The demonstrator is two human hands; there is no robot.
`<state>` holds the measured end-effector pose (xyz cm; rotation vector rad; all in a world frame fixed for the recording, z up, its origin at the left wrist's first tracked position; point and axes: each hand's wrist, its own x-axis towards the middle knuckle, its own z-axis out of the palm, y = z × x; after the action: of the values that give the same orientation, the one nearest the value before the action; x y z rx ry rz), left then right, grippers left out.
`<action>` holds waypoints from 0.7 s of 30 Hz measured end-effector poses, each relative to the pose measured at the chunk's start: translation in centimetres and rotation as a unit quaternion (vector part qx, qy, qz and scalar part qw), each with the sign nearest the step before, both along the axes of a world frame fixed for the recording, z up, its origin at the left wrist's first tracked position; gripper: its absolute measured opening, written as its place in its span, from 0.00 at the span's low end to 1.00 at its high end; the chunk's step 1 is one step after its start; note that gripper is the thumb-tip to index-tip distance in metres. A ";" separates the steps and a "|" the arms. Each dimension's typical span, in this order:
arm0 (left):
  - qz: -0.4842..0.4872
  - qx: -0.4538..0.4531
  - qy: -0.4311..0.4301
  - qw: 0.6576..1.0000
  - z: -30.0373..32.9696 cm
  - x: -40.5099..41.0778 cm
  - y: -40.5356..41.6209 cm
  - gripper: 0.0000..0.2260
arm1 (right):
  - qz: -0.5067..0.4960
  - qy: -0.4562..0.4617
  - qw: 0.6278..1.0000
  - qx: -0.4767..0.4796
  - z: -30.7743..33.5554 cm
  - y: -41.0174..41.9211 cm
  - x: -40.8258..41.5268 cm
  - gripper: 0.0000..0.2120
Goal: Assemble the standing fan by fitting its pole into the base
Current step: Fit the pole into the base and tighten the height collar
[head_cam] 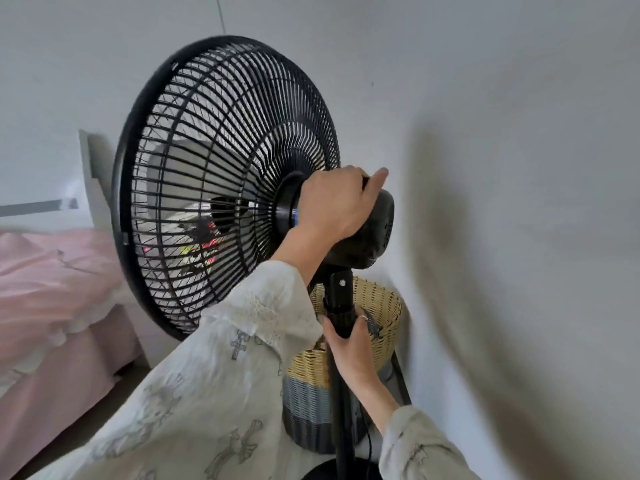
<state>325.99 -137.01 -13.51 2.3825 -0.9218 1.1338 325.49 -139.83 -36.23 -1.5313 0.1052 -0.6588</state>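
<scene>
The black standing fan with round wire-grille cage (pixel 221 181) is seen upright near a pale grey wall (pixel 519 133), its head at chest level. The left hand (pixel 332 206) is laid over the black motor housing (pixel 377 230), fingers curled down on it, thumb raised. The right hand (pixel 349 344) is wrapped around the thin black pole (pixel 341 410) just under its collar, fingers clamped on it. The pole is seen running down to the round black base (pixel 322 471) at the frame's bottom edge; the joint is hidden. A woven straw-and-grey basket (pixel 311 386) stands behind the pole. A pink-covered bed (pixel 52 289) lies at left.
</scene>
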 end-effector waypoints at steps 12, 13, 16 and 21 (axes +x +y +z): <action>0.014 -0.083 0.071 0.994 -1.6 -1.6 2.9 0.22 | 0.027 0.061 0.990 -0.124 0.3 -0.3 -0.5 0.19; 0.009 -0.091 0.069 0.993 -2.0 -2.1 3.6 0.23 | 0.028 0.067 0.988 -0.135 0.3 -0.1 -0.7 0.19; -0.035 -0.095 0.050 0.994 -3.6 -3.3 5.1 0.23 | 0.016 0.081 0.983 -0.164 0.3 0.0 -1.0 0.19; -0.081 -0.162 -0.039 0.983 -8.1 -5.7 8.4 0.19 | 0.023 0.123 0.963 -0.239 0.2 -0.3 -1.6 0.22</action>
<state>320.27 -128.61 -21.58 1.9794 -0.8635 1.2152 323.92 -140.12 -36.02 -2.0748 0.1010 -0.4718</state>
